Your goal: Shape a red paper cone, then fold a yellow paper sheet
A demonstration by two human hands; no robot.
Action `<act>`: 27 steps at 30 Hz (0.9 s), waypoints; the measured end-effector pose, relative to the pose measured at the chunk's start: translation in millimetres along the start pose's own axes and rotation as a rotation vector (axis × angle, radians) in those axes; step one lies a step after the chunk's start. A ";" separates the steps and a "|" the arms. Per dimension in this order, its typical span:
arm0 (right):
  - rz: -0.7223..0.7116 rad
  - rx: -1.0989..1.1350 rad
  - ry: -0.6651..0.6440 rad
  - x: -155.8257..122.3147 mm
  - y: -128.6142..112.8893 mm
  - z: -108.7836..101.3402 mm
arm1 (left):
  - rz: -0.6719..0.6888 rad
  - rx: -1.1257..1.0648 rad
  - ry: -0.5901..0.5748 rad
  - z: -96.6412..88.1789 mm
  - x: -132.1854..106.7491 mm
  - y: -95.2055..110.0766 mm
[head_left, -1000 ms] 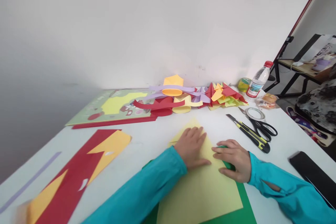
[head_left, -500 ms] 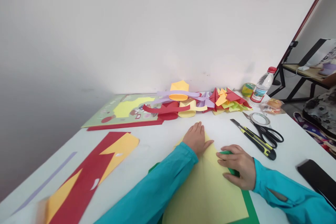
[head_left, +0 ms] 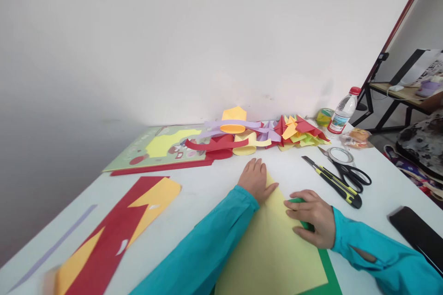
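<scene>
A pale yellow paper sheet point(head_left: 273, 244) lies on the white table point(head_left: 207, 184) over a green sheet point(head_left: 327, 269). My left hand point(head_left: 255, 179) lies flat on the yellow sheet's far tip, fingers stretched out. My right hand point(head_left: 309, 216) rests on the sheet's right edge with the fingers curled and pressing down, over a bit of green paper. Both arms wear teal sleeves.
Scissors point(head_left: 349, 173), a yellow-black utility knife point(head_left: 332, 182) and a tape roll point(head_left: 337, 154) lie to the right. A pile of coloured paper shapes point(head_left: 256, 136), a water bottle point(head_left: 342, 110), a green booklet point(head_left: 159, 145), red and orange paper point(head_left: 114, 230) and a black phone point(head_left: 417, 235) are around.
My left hand has slid forward along the yellow sheet to its far tip, covering it. My right hand has stayed at the right edge. The view shifted slightly.
</scene>
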State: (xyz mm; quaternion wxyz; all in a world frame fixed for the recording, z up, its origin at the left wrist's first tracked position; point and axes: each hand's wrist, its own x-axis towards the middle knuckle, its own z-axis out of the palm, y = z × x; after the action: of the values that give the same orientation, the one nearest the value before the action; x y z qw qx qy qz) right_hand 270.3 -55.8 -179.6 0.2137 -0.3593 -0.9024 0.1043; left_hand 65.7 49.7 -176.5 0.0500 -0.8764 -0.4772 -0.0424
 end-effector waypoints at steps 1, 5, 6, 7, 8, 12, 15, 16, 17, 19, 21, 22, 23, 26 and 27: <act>-0.001 0.000 0.000 0.0 0.1 0.2 | -0.001 -0.004 -0.003 0.6 -0.1 -0.6; -0.005 -0.007 0.013 -0.7 1.2 2.0 | -0.018 -0.011 -0.004 5.0 -0.7 -2.7; -0.006 -0.012 0.017 -0.9 1.4 2.5 | -0.026 -0.010 -0.005 5.8 -0.9 -2.6; -0.007 -0.020 0.020 -1.1 1.6 2.9 | -0.033 -0.006 -0.008 6.1 -1.5 -1.8; -0.008 -0.030 0.020 -1.2 1.6 3.2 | -0.041 0.001 -0.010 5.8 -2.6 -0.1; 0.000 -0.077 0.004 -0.8 0.6 2.4 | -0.027 0.031 -0.017 1.3 -14.3 18.7; 0.005 -0.086 -0.013 0.2 -0.5 0.9 | 0.039 0.014 -0.033 -0.5 -24.8 37.3; 0.007 -0.083 -0.016 0.4 -0.7 0.6 | 0.045 0.010 -0.044 -0.6 -26.4 41.3; 0.010 -0.078 -0.015 0.6 -0.8 0.4 | 0.038 0.006 -0.059 -0.7 -26.5 43.4; 0.015 -0.068 -0.013 0.6 -0.8 0.6 | -0.001 0.002 -0.094 -0.9 -22.7 41.8; 0.013 -0.060 -0.009 0.5 -0.8 1.2 | -0.049 0.001 -0.122 -1.6 -15.2 34.5; 0.010 -0.057 -0.005 0.4 -0.9 1.5 | -0.066 0.002 -0.128 -1.9 -11.1 30.0; 0.008 -0.053 0.000 0.3 -1.0 1.8 | -0.080 0.004 -0.135 -2.2 -7.3 25.6; 0.002 -0.045 0.017 0.8 -1.3 2.2 | -0.097 0.016 -0.149 -1.7 -0.2 16.5; -0.001 -0.045 0.024 1.1 -1.4 2.1 | -0.095 0.021 -0.146 -1.0 0.6 15.0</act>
State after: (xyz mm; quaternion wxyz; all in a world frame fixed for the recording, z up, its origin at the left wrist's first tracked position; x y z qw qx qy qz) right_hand 267.8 -56.2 -180.7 0.2163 -0.3647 -0.9022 0.0795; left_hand 78.6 42.0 -176.1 0.0221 -0.8530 -0.5208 0.0242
